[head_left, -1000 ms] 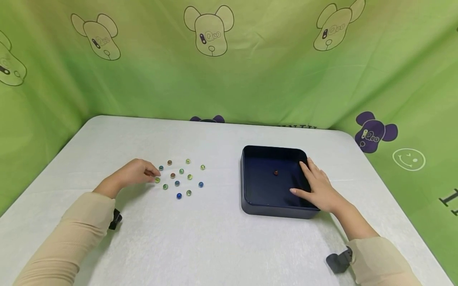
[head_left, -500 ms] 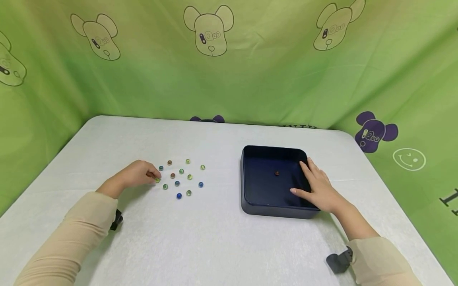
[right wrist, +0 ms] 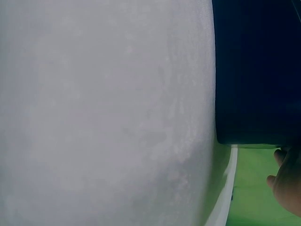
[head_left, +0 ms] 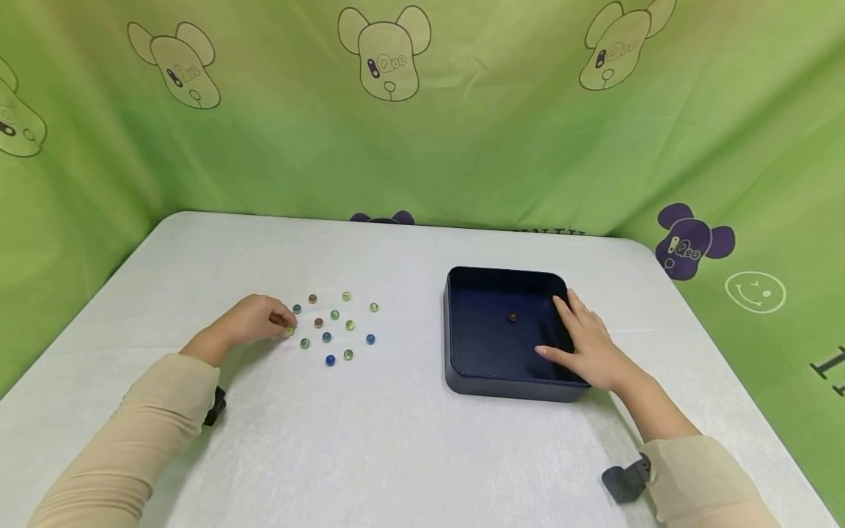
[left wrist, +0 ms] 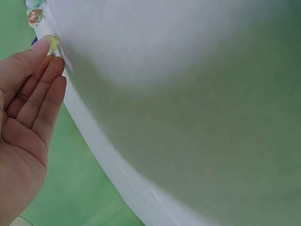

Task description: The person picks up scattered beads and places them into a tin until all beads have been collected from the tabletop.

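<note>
My left hand (head_left: pixel 254 320) is at the left side of a loose group of glass marbles. Its thumb and index fingertip pinch a yellow-green marble (left wrist: pixel 52 44), seen partly covered in the head view. Close by lie a teal marble (head_left: pixel 297 309), a green marble (head_left: pixel 304 343) and a brown marble (head_left: pixel 319 323). On the right, my right hand (head_left: pixel 590 346) rests over the right rim of a square dark blue box (head_left: pixel 518 389), fingers spread and thumb reaching inside. One brown marble (head_left: pixel 512 317) sits on the box floor.
More marbles spread rightward, among them a bright blue marble (head_left: pixel 330 360), another blue marble (head_left: pixel 370 339) and a yellow-green one. The white tabletop (head_left: pixel 396 440) has rounded back corners. Green printed cloth (head_left: pixel 277 147) hangs behind it and at both sides.
My left hand has shifted slightly right, its fingertips coming together on the yellow-green marble. The brown marble in the box has rolled a little to the right. My right hand stays put.
</note>
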Action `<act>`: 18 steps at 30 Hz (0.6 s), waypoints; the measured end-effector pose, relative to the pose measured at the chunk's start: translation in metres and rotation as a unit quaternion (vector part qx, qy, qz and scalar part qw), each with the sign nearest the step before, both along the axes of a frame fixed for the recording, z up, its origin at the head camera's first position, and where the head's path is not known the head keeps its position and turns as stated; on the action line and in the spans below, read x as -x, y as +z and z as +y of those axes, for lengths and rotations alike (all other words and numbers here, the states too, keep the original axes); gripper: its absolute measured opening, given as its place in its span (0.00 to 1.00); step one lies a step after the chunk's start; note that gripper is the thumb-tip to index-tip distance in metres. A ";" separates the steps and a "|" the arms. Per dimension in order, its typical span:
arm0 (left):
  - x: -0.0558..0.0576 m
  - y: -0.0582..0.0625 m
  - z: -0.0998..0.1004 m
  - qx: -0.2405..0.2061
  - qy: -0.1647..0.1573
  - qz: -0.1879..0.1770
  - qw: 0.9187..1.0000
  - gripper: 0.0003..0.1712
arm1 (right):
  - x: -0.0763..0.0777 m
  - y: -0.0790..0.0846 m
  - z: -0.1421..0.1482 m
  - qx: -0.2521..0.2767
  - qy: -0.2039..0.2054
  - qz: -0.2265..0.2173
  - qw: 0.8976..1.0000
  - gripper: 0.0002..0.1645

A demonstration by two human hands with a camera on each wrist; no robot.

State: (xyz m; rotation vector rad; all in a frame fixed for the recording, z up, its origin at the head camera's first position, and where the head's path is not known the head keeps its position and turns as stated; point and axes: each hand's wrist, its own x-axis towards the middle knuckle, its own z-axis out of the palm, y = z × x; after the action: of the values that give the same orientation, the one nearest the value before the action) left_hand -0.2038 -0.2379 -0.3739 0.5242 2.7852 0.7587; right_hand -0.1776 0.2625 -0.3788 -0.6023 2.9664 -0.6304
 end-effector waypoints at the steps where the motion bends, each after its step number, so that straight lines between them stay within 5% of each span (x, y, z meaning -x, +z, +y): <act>1: 0.000 0.000 0.000 -0.001 0.001 -0.001 1.000 0.06 | 0.000 0.000 0.000 0.000 0.000 0.000 1.000 0.53; 18: 0.000 -0.003 -0.004 -0.011 -0.013 0.011 1.000 0.04 | -0.002 0.003 -0.002 0.001 -0.001 -0.003 1.000 0.52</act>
State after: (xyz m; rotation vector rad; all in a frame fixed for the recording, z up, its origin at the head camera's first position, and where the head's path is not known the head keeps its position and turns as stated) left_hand -0.2041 -0.2419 -0.3765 0.5745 2.7878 0.7848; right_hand -0.1759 0.2605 -0.3756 -0.5971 2.9614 -0.6344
